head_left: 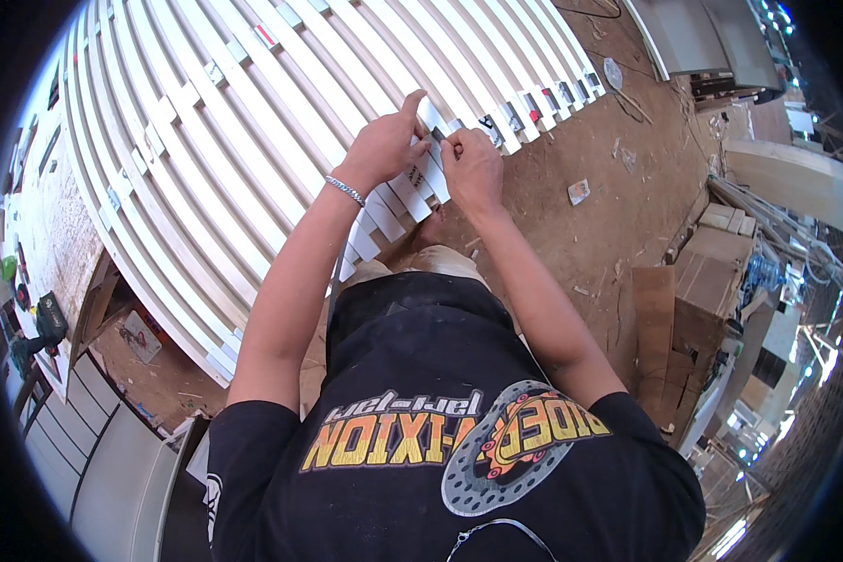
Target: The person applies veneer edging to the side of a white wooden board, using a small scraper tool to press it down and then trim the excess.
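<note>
A large panel of long, parallel white slats (290, 103) lies in front of me, with small spacer pieces set in the gaps. At its near right edge my left hand (384, 145) grips a white slat (428, 114), one finger stretched along it and the thumb curled in below. Close beside it, my right hand (474, 170) is closed in a pinch at the slat gap. Whatever sits between its fingertips is too small and hidden to name. A white piece with dark print (416, 176) shows just under the two hands.
Several printed scraps stick out between slat ends (536, 105) at the right. A paper scrap (579, 192) lies on the brown dirt floor. Cardboard boxes (712, 267) and piled material stand at the right. A dark green power tool (51, 320) rests on a worktop at the left.
</note>
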Motion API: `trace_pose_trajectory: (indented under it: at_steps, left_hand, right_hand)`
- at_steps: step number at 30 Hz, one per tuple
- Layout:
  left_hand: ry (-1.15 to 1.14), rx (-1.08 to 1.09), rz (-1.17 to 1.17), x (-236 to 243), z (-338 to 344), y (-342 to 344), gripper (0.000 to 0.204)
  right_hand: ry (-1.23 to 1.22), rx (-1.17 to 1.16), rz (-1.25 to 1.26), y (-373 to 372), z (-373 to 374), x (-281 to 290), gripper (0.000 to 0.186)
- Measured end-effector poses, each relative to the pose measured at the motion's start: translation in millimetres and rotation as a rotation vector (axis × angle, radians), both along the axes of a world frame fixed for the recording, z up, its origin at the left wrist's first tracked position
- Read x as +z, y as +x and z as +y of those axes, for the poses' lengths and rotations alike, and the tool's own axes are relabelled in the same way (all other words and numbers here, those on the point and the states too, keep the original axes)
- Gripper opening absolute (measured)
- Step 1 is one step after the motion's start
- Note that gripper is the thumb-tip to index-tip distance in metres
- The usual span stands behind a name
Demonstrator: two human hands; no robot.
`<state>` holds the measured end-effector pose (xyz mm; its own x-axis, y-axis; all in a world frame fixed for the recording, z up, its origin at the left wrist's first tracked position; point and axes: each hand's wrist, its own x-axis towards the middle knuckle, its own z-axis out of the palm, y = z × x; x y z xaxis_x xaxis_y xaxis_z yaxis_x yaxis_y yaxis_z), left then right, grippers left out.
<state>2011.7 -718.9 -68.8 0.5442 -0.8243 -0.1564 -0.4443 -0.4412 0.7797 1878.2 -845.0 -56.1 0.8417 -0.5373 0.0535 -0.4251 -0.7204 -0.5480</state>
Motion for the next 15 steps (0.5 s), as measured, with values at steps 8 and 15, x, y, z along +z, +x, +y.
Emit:
trace_pose_trajectory:
  at_steps: [8, 15]
  left_hand:
    - [0.058, 0.068, -0.002, 3, -8, -4, 0.071]
    - [0.017, 0.093, -0.034, 0, -9, -7, 0.072]
  right_hand:
    - [-0.179, 0.084, -0.006, 1, 13, -2, 0.011]
    - [-0.206, 0.063, 0.133, 6, 11, -10, 0.015]
